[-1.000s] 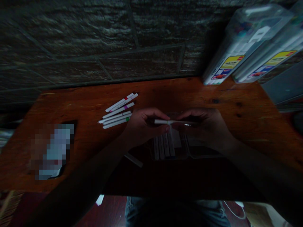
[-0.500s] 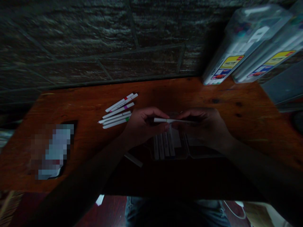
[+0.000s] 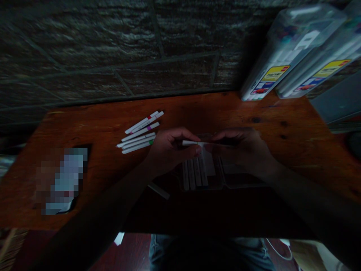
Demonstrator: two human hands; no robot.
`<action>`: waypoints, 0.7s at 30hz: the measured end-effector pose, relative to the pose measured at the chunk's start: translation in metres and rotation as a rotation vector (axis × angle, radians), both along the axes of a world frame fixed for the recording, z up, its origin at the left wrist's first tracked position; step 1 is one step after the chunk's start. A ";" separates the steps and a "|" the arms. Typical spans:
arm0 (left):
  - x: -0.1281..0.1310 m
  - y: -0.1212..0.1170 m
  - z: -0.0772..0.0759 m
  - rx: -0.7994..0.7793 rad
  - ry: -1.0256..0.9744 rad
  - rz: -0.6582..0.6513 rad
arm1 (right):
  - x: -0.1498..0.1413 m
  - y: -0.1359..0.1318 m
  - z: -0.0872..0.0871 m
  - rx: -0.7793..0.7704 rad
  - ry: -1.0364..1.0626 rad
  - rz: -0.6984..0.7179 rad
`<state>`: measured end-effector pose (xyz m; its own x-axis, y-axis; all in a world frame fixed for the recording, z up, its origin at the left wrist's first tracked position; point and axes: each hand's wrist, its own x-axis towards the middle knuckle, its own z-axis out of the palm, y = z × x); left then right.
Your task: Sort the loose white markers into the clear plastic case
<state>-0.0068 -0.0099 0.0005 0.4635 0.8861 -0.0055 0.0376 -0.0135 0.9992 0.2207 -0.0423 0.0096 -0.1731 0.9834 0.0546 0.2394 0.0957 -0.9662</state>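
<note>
**White marker [image 3: 189, 143] still pinched in both hands, barely any change**

Near: table [image 3: 203, 113] edge in deep shadow. Loose white stick [image 3: 159, 191] left of the clear case [image 3: 223, 186], which lies open, four pens [image 3: 197, 173] in it. Seen over the case: left hand [image 3: 172, 148] pinches the marker; right hand [image 3: 245, 150] closes on its other end, mostly hidden. Vs half a second ago: hands hardly moved, so marker's still not laid down. Pen pile [image 3: 141, 132] crowds left hand's outer side. Moving room: tabletop ahead, bounded by wall [image 3: 113, 49] and two marker boxes [image 3: 265, 71], far right.

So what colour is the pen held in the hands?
The pen looks mostly white, though dimly lit; the head view shows it.
</note>
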 end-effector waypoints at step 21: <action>0.001 0.000 -0.002 0.015 0.046 -0.001 | -0.004 -0.003 0.001 0.021 -0.051 -0.035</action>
